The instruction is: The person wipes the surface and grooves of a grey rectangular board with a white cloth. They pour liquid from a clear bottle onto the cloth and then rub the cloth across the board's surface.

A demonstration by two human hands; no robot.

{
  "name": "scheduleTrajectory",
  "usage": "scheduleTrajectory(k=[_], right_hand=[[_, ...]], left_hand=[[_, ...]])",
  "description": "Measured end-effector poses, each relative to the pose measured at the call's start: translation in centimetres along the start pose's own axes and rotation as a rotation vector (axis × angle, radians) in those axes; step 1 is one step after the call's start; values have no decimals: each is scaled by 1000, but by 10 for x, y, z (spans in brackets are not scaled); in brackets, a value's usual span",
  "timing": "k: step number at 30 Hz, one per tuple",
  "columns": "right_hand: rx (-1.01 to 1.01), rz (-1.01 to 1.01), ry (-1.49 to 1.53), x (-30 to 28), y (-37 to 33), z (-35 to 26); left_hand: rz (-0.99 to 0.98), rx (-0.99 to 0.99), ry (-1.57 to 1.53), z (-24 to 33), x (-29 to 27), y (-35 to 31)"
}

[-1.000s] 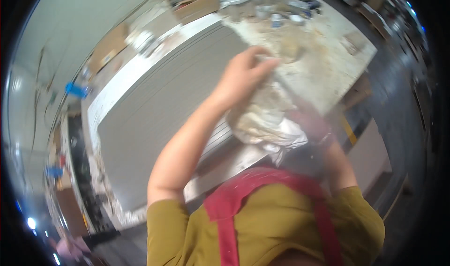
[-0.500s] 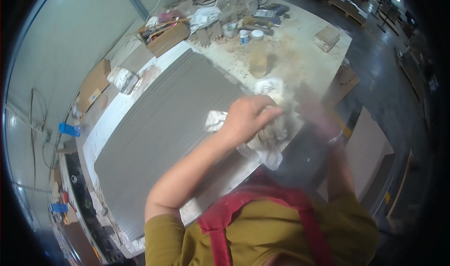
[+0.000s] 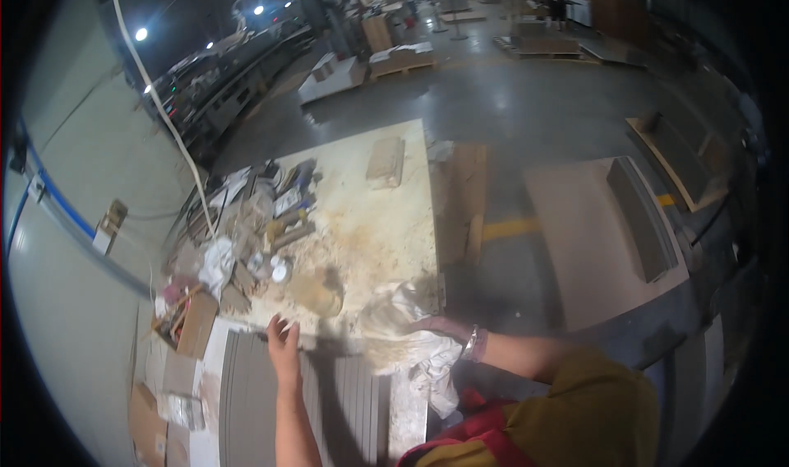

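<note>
Rag, crumpled and whitish, is now grasped only by my right hand at the workbench edge. My left hand has come off it, fingers released, resting on the grey panel at nine o'clock from the rag.

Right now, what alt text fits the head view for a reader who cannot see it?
A person's right hand grips a crumpled, stained white cloth at the edge of a dusty pale workbench, while the left hand rests on a ribbed grey panel. Cluttered tools and cardboard scraps crowd the bench's left side.
</note>
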State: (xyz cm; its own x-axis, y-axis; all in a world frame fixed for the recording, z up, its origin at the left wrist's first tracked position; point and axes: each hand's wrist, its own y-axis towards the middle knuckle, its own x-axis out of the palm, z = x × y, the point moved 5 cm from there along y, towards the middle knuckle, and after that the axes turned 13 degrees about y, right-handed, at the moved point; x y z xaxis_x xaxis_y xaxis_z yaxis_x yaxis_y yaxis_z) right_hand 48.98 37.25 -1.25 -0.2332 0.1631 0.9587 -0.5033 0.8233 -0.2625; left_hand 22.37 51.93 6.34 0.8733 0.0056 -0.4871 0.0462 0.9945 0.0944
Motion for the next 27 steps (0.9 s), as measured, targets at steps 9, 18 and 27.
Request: scheduleTrajectory(k=[9,18,27], right_hand=[[-546,144,-85,-62,9,-38],[-649,223,-139,-20,5,-63],[-419,506,-424,10,14,-39]], left_hand=[[-114,204,7,-70,71,95],[-185,581,600,13,89,38],[-23,924,1203,65,64,8]])
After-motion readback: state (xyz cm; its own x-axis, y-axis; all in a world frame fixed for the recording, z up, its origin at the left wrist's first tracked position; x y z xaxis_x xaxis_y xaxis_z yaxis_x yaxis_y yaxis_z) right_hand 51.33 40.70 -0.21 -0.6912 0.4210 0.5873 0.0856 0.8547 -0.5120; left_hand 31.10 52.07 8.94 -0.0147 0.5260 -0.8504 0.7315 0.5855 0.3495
